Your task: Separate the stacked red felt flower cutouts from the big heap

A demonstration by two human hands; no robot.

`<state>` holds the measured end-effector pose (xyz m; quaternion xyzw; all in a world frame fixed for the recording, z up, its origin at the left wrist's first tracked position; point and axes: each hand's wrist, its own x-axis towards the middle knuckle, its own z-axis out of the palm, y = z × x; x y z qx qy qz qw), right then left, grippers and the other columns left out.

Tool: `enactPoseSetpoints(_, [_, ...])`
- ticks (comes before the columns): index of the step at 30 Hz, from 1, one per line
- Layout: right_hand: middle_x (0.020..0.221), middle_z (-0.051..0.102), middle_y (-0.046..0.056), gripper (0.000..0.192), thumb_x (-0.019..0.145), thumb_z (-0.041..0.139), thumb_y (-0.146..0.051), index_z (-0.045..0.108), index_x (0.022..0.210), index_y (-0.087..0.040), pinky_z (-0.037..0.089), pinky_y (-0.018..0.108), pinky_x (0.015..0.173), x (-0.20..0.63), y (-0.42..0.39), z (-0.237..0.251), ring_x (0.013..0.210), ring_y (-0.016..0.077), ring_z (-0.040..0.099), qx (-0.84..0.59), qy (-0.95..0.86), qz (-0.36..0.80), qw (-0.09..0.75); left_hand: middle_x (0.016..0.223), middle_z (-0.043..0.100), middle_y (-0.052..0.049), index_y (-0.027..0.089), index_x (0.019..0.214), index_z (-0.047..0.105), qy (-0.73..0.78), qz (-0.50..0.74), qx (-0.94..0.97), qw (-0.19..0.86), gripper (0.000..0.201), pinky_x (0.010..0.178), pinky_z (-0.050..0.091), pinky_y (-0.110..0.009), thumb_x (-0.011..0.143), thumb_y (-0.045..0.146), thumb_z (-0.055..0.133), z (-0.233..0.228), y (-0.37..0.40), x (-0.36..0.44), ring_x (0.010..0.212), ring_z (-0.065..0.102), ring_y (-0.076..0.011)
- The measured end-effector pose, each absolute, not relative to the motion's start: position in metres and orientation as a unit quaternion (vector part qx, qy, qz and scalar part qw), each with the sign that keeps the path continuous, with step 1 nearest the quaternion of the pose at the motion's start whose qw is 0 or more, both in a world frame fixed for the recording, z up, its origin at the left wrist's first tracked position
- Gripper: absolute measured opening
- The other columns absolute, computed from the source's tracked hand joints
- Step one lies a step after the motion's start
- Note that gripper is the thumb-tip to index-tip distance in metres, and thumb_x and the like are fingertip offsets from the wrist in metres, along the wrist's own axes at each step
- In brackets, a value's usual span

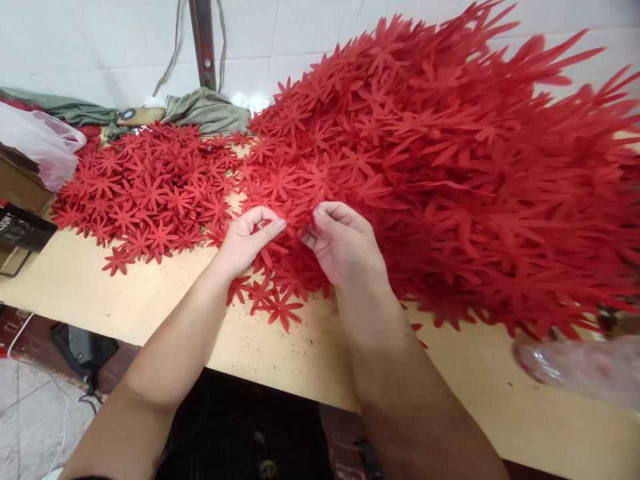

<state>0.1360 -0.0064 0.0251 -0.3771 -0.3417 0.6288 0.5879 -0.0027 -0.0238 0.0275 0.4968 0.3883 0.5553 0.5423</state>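
My left hand is closed in a pinch, thumb against index finger, at the front of the large red heap. Facing it, a short gap to the right, my right hand is pinched too, with its fingers curled under. Red flower-shaped material shows at the fingertips of both hands; its outline blends into the same-coloured pieces behind. The large heap of red flower-shaped pieces rises behind and to the right. Several loose red pieces lie on the table just below my hands.
A smaller pile of red flower pieces covers the left of the pale table. Around it are a white plastic bag, a black box and grey-green cloth. Clear plastic lies at right. A metal post stands behind.
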Motion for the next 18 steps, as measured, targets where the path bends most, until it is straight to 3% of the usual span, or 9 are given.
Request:
enactPoseSetpoints(8, [0.06, 0.048, -0.008, 0.024, 0.064, 0.07, -0.023, 0.046, 0.067, -0.019, 0.052, 0.022, 0.054, 0.129, -0.008, 0.024, 0.051, 0.0042, 0.053, -0.386, -0.345, 0.593, 0.617, 0.061, 0.05, 0.006, 0.017, 0.065, 0.052, 0.395, 0.58, 0.468, 0.537, 0.034, 0.062, 0.04, -0.019, 0.064, 0.044, 0.072, 0.025, -0.022, -0.001, 0.058, 0.045, -0.0046])
enactPoseSetpoints(14, [0.057, 0.047, -0.008, 0.025, 0.07, 0.065, -0.021, 0.04, 0.066, -0.019, 0.04, 0.013, 0.044, 0.134, -0.002, 0.023, 0.046, 0.0016, 0.046, -0.399, -0.27, 0.589, 0.649, 0.058, 0.047, 0.007, 0.019, 0.068, 0.049, 0.411, 0.617, 0.395, 0.542, 0.03, 0.048, 0.036, -0.017, 0.067, 0.041, 0.07, 0.033, -0.024, -0.01, 0.048, 0.042, -0.0034])
enactPoseSetpoints(18, [0.054, 0.049, -0.008, 0.018, 0.072, 0.059, -0.016, 0.043, 0.067, -0.019, 0.042, 0.015, 0.045, 0.131, -0.005, 0.033, 0.047, 0.0039, 0.049, -0.393, -0.215, 0.611, 0.653, 0.055, 0.047, 0.008, 0.019, 0.068, 0.049, 0.409, 0.632, 0.383, 0.536, 0.033, 0.046, 0.036, -0.016, 0.064, 0.043, 0.072, 0.034, -0.021, -0.015, 0.045, 0.041, -0.0027])
